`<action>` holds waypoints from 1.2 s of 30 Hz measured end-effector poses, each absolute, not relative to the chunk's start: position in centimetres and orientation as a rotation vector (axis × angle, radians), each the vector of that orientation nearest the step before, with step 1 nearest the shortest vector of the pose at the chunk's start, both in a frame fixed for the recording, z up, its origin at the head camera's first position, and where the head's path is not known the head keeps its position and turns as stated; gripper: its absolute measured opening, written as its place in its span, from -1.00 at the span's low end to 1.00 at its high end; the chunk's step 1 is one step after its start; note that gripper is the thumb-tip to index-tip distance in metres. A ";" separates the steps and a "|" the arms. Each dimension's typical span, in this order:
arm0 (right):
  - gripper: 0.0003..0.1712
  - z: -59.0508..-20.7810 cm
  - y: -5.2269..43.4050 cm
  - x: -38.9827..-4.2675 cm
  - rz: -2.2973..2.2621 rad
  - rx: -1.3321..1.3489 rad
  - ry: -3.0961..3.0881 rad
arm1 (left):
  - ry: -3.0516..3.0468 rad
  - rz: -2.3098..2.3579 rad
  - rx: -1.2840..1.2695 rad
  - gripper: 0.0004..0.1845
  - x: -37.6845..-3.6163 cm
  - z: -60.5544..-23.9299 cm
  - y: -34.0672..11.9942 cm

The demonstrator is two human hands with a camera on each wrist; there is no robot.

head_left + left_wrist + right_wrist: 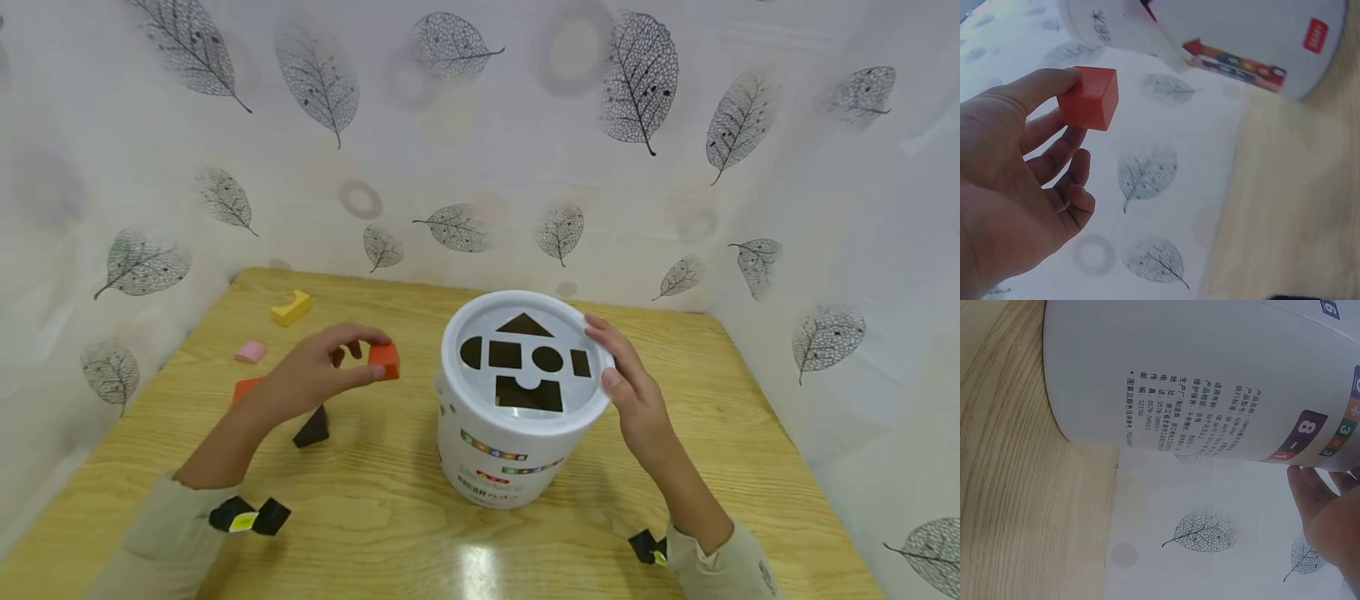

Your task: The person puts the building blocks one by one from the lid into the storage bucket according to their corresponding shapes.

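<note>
My left hand pinches a small orange-red cube block between thumb and fingers, above the table to the left of the bucket. In the left wrist view the cube sits at the fingertips and the other fingers curl loosely below it. A white shape-sorter bucket stands upright; its lid has triangle, half-round, square, circle, rectangle and notched openings. My right hand rests against the lid's right edge with fairly straight fingers. In the right wrist view its fingers touch the bucket's printed side.
On the table's left lie a yellow notched block, a pink rounded block, an orange-red block partly hidden by the left forearm, and a dark wedge-shaped block. A leaf-patterned curtain surrounds the wooden table.
</note>
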State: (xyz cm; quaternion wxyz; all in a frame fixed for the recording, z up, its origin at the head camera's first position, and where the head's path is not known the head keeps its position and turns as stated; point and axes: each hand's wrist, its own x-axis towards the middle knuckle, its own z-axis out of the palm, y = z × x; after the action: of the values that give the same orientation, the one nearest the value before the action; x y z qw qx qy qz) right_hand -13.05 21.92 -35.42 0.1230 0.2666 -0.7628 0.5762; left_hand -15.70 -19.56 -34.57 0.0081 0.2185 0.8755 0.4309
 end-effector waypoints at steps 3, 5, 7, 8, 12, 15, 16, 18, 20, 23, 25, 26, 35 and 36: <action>-0.48 -35.3 21.9 -13.0 1.684 0.770 -2.228 | 2.754 1.372 0.738 -0.66 -15.5 -33.4 -19.1; -0.48 -35.3 21.9 -12.9 1.682 0.770 -2.230 | 2.764 1.377 0.781 -0.66 -15.3 -32.7 -18.8; -0.48 -35.3 21.9 -12.9 1.683 0.773 -2.231 | 2.764 1.384 0.809 -0.65 -15.2 -31.9 -18.5; -0.48 -35.3 21.9 -13.0 1.677 0.778 -2.232 | 2.763 1.389 0.815 -0.65 -15.2 -31.5 -18.4; -0.48 -35.3 21.9 -13.0 1.668 0.788 -2.230 | 2.752 1.439 0.819 -0.64 -15.2 -30.1 -17.5; -0.48 -35.3 21.8 -12.9 1.670 0.784 -2.232 | 2.710 1.487 0.826 -0.63 -15.4 -29.1 -16.7; -0.48 -35.4 21.8 -12.9 1.670 0.781 -2.233 | 2.694 1.497 0.831 -0.62 -15.5 -28.9 -16.4; -0.48 -35.4 21.8 -12.9 1.676 0.775 -2.233 | 2.666 1.512 0.862 -0.62 -15.7 -28.5 -15.7; -0.48 -35.4 21.8 -12.9 1.676 0.776 -2.231 | 2.639 1.528 0.906 -0.62 -16.0 -28.2 -14.8; -0.48 -35.4 21.8 -13.0 1.675 0.777 -2.228 | 2.613 1.530 0.970 -0.63 -16.3 -27.8 -13.5; -0.48 -35.5 21.8 -13.0 1.674 0.779 -2.226 | 2.611 1.512 0.993 -0.63 -16.5 -27.6 -12.7; -0.48 -35.5 21.8 -13.0 1.675 0.780 -2.224 | 2.611 1.500 1.002 -0.63 -16.5 -27.5 -12.3; -0.49 -35.4 21.9 -13.1 1.665 0.783 -2.223 | 2.593 1.406 1.003 -0.64 -16.9 -27.0 -9.0; -0.49 -35.4 21.9 -13.1 1.663 0.780 -2.225 | 2.590 1.397 0.981 -0.64 -16.9 -27.1 -8.7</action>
State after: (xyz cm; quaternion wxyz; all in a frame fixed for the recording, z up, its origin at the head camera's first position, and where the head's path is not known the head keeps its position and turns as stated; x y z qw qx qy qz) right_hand -13.07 21.89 -35.41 0.1278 0.2682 -0.7647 0.5718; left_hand -16.91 -8.72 -27.07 0.0195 0.3162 0.8348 0.4503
